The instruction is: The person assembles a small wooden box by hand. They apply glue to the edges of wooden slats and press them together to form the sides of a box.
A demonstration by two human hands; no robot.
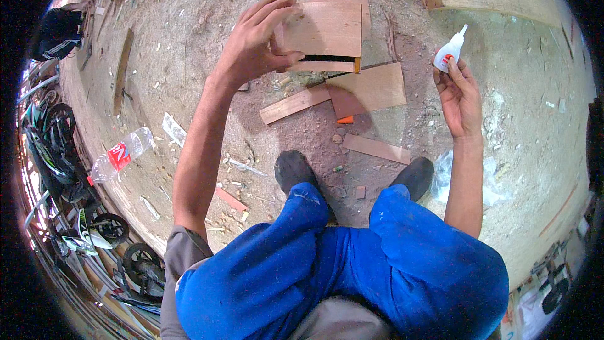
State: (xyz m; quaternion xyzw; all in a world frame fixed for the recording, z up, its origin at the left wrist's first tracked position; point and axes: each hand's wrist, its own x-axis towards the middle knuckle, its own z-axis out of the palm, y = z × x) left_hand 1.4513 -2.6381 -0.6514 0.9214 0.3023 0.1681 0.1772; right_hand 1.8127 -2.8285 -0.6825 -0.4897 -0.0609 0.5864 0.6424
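Wooden box [327,31] of thin reddish-brown boards, grasped at its left edge by the left hand [255,44].
Its dark open slot shows below, above loose boards [368,88] on the dirt floor [189,19]; right hand [458,91] clenches a small white glue bottle [449,52] with red label; clear plastic bottle [119,154], red label, lies far left.

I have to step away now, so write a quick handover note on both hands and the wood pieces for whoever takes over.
Left hand: grip on the small wooden box, held on the ground.
Right hand: grip on the glue bottle, nozzle up, away from the box.
Loose boards lie in front of the feet, with an orange cap.
Done: box partly assembled.
Left: loose boards not yet attached.
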